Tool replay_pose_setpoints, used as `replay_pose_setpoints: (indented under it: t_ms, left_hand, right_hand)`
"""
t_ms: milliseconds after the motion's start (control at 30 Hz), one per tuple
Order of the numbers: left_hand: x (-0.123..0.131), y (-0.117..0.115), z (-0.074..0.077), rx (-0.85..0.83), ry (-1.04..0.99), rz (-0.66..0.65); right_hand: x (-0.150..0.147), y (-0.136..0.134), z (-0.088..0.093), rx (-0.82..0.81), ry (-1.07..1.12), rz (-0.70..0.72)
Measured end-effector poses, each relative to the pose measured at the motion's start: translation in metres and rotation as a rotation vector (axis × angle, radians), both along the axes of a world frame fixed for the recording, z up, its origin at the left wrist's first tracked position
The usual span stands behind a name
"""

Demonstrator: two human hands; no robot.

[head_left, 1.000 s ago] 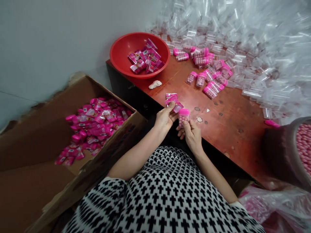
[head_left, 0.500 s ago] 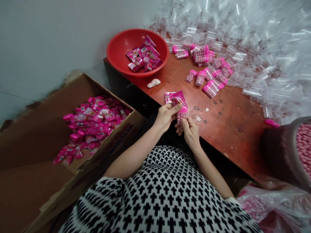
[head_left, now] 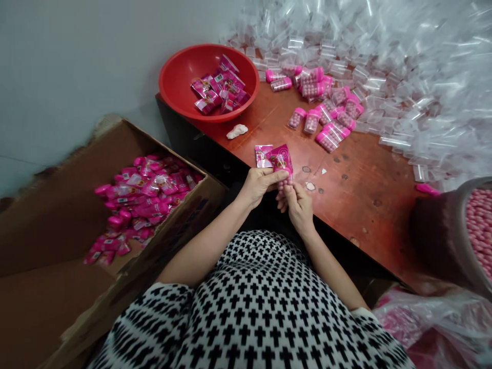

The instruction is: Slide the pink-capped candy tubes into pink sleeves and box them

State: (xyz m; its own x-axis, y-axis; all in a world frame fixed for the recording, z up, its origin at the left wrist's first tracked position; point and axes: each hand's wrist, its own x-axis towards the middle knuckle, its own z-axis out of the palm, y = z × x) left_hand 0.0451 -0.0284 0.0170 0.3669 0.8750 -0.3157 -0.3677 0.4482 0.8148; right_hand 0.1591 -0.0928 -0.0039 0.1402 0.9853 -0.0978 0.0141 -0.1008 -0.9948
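Observation:
My left hand point(head_left: 258, 185) pinches a pink printed sleeve point(head_left: 282, 156) at the near edge of the red-brown table point(head_left: 353, 179). My right hand point(head_left: 298, 204) grips a small clear candy tube point(head_left: 285, 182) filled with pink balls from below. The sleeve covers the tube's upper part and hides its pink cap. A second pink sleeve point(head_left: 263, 155) lies flat on the table just left of the held one. Both hands are closed and touch each other around the tube.
A red bowl point(head_left: 180, 77) of pink sleeves sits at the table's far left corner. Filled pink-capped tubes point(head_left: 326, 110) lie beyond, before a heap of empty clear tubes point(head_left: 403, 61). A cardboard box point(head_left: 69, 215) of wrapped tubes stands left. A tub of pink candy point(head_left: 478, 230) is at right.
The pink sleeve has been slid down over the tube's pink cap, which showed bare a second ago. Both hands stayed at the table's near edge.

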Motion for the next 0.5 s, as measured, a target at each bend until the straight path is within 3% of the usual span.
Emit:
replay_pose_setpoints:
  t_ms: [100, 233, 333, 500]
  left_hand:
    - [0.001, -0.005, -0.002, 0.022, -0.022, 0.007]
    - [-0.004, -0.002, -0.003, -0.053, -0.035, 0.080]
    - [-0.007, -0.001, -0.002, -0.103, -0.078, 0.135]
    - [-0.002, -0.014, 0.001, -0.055, -0.043, 0.085]
  right_hand:
    - [-0.001, -0.001, 0.000, 0.035, -0.052, -0.033]
    - [0.000, 0.001, -0.002, -0.016, 0.230, 0.015]
    - [0.001, 0.001, 0.001, -0.004, 0.304, 0.022]
    - [-0.004, -0.002, 0.006, 0.021, 0.284, -0.113]
